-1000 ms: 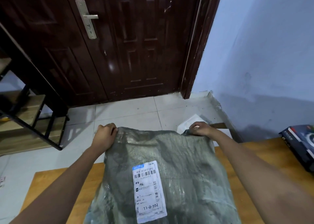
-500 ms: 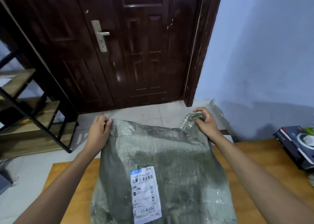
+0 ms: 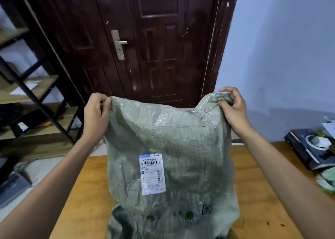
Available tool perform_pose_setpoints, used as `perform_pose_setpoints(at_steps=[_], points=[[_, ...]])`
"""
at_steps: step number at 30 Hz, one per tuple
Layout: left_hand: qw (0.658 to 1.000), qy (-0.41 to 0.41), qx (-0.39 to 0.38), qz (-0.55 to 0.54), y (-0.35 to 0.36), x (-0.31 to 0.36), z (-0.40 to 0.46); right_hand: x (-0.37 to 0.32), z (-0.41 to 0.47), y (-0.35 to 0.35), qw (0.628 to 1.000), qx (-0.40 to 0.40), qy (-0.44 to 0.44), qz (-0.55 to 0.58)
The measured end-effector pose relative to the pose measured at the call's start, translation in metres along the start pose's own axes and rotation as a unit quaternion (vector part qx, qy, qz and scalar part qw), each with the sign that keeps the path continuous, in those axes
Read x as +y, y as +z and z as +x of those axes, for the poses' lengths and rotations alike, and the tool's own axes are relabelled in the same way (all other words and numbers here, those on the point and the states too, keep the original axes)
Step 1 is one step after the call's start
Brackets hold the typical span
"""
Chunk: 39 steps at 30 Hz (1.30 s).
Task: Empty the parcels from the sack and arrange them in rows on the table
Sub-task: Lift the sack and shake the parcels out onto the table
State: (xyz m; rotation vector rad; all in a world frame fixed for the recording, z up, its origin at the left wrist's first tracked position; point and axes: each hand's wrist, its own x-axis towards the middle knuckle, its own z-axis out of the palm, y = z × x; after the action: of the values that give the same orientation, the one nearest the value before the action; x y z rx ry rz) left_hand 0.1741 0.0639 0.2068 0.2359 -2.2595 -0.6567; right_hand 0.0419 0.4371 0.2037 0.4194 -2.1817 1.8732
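The sack [image 3: 168,148] fills the centre of the frame, a grey-green woven bag held upright over the table [image 3: 85,198], its lower part slumping toward the bottom edge. A white label [image 3: 152,174] sits on its front, just below centre. Your left hand [image 3: 95,115] pinches the sack's upper left corner, fingers curled over the edge, forearm running down to the lower left. Your right hand [image 3: 233,108] grasps the bunched upper right corner, thumb in front, forearm stretching to the lower right. Both arms are raised and spread wide. No parcels show. A dark box [image 3: 308,148] lies at the table's right edge. Behind stands a dark door [image 3: 154,44], with a shelf [image 3: 27,93] at left.
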Motion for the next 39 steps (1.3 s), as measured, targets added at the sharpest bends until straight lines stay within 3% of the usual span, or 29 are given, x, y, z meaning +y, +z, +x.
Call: perform_pose_setpoints(at_steps=[7, 14, 18, 20, 23, 25, 29, 35, 39], points=[[0.997, -0.001, 0.056, -0.056, -0.053, 0.051, -0.005, -0.05, -0.015, -0.026, 0.999, 0.008, -0.044, 0.025], [0.995, -0.085, -0.009, -0.048, -0.048, 0.051, -0.102, -0.011, -0.085, -0.023, 0.996, -0.068, -0.007, -0.049], [0.988, -0.127, 0.004, -0.092, -0.048, 0.065, -0.128, -0.011, -0.101, -0.014, 0.994, -0.089, -0.002, -0.058], [0.968, -0.194, -0.008, -0.162, -0.053, 0.062, -0.136, -0.012, -0.105, -0.017, 0.996, -0.074, 0.045, -0.039], [0.944, -0.258, -0.041, -0.2, -0.062, 0.06, -0.146, -0.012, -0.111, -0.024, 0.977, -0.047, 0.19, 0.083], [0.953, -0.236, -0.077, -0.173, -0.065, 0.054, -0.155, -0.012, -0.116, -0.026, 0.97, -0.058, 0.216, 0.09], [0.968, -0.211, -0.09, -0.103, -0.066, 0.031, -0.163, -0.021, -0.124, -0.015, 0.978, -0.065, 0.18, 0.077], [0.986, -0.125, 0.001, -0.108, -0.086, 0.069, -0.087, -0.084, -0.081, 0.009, 0.989, 0.078, 0.083, 0.09], [0.973, -0.089, 0.05, -0.207, -0.113, 0.102, -0.039, -0.128, -0.045, -0.006, 0.981, 0.141, 0.001, 0.132]])
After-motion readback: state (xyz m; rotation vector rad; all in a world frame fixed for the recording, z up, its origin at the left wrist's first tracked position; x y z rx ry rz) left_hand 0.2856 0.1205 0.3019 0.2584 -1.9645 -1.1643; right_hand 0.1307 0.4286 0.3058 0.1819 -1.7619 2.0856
